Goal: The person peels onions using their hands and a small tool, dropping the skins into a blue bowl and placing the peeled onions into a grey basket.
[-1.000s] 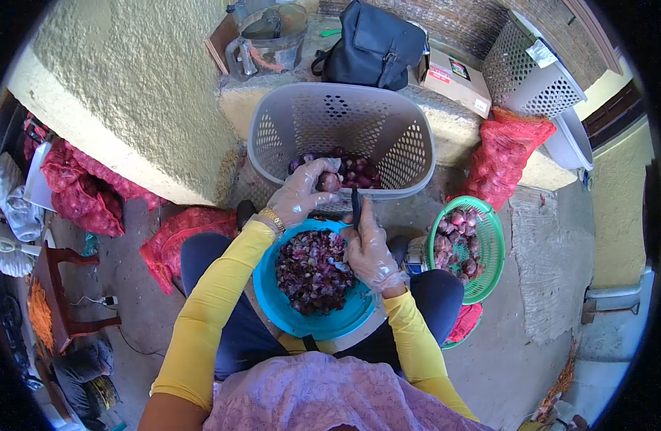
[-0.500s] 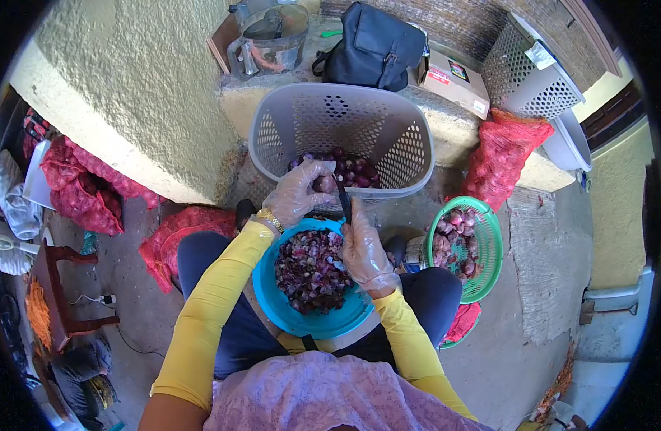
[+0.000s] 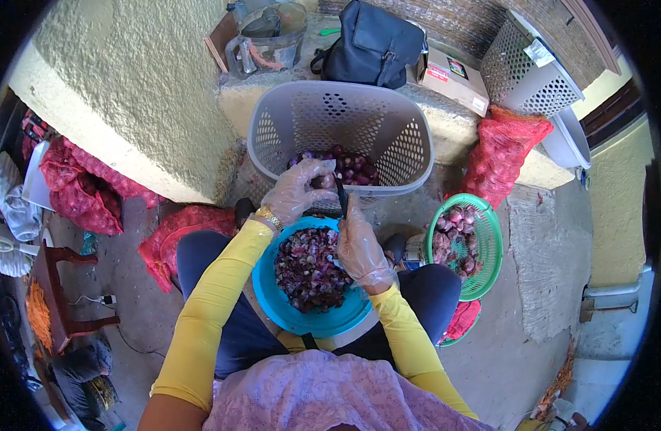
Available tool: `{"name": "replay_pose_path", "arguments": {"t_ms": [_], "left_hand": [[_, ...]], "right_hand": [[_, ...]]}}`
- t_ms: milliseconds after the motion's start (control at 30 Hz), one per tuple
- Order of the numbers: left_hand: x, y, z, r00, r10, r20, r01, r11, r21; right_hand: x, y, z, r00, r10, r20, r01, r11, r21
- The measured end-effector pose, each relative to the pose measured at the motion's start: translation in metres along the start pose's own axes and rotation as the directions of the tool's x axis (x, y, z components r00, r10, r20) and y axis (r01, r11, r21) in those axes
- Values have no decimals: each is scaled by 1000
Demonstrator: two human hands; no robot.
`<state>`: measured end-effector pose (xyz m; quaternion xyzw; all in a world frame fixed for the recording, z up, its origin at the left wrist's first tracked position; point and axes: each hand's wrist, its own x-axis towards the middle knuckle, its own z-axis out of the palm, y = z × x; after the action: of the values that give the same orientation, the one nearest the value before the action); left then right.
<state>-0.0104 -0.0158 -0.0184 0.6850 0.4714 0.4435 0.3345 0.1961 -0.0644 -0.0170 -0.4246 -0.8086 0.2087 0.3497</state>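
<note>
My left hand (image 3: 298, 190), in a clear plastic glove, is closed around a red onion (image 3: 323, 181). In my gloved right hand (image 3: 362, 248) is a knife (image 3: 341, 195) with a dark blade, its tip up against the onion. Both hands are above the near edge of a grey perforated basket (image 3: 409, 188), with peeled red onions (image 3: 355, 169) inside it. Below them, between my knees, a blue basin (image 3: 266, 302) holds a heap of onion skins and trimmings (image 3: 312, 273).
At my right stands a green colander (image 3: 497, 248) of unpeeled onions, with a red mesh sack (image 3: 506, 154) behind it. More mesh sacks (image 3: 183, 237) lie to the left. A black bag (image 3: 373, 47) and a cardboard box (image 3: 452, 79) sit on the ledge ahead.
My right hand has shifted slightly left and up, bringing the knife a little closer along the onion. My left hand keeps its hold with hardly any movement.
</note>
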Motion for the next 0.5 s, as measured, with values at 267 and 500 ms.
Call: {"name": "replay_pose_path", "arguments": {"t_ms": [267, 500], "left_hand": [[-3, 0, 2, 998, -39, 46, 50, 966, -252], [-1, -1, -5, 996, 41, 85, -28, 989, -146]], "right_hand": [[7, -37, -2, 940, 289, 181, -274, 956, -108], [12, -38, 12, 932, 305, 194, -293, 952, -89]]}}
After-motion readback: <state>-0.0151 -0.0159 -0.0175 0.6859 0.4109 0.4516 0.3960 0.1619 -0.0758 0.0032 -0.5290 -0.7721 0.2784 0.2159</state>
